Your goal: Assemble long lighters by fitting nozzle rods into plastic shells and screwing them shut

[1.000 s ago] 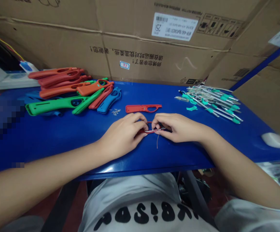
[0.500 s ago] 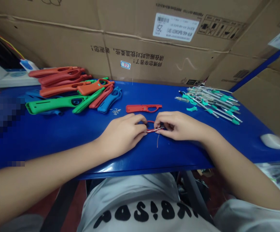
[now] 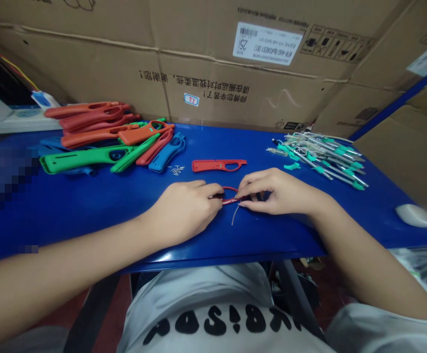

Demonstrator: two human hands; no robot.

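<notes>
Both hands meet at the middle of the blue table [image 3: 88, 206]. My left hand [image 3: 186, 211] is closed around one end of a red plastic handle shell [image 3: 229, 194], most of it hidden under my fingers. My right hand [image 3: 276, 192] pinches a thin metal wire piece [image 3: 234, 214] at the shell's other end; the wire's loose tail bends down toward the table's front edge. A second red handle shell [image 3: 219, 165] lies flat just beyond my hands.
A pile of red, green and blue handle shells [image 3: 106, 139] lies at the back left. Several metal rods with teal fittings [image 3: 320, 153] are heaped at the back right. A few small pins [image 3: 177, 170] lie near the pile. Cardboard boxes [image 3: 213, 59] wall off the back.
My left hand has slid slightly left and down along the red shell. The right hand's fingers shifted, and the wire's loose tail now slants more to the left.
</notes>
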